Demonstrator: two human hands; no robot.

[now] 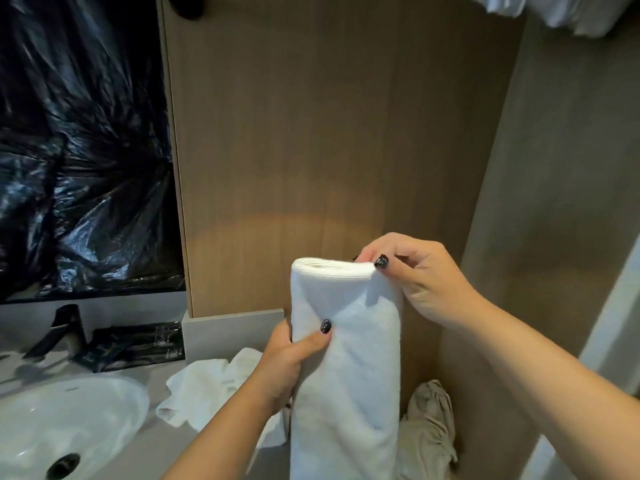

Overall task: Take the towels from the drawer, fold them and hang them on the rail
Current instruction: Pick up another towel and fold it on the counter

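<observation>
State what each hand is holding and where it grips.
Both hold one folded white towel. The left hand grips its left side partway down; the right hand pinches its top right corner.

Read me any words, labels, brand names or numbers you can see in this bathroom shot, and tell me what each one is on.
No text can be read anywhere.
Dark packets on the counter behind the basin: small pale print, too blurred to read.
Folded white towel, held by the left hand and right hand: no label or tag showing.
Black faucet: no marking visible.
</observation>
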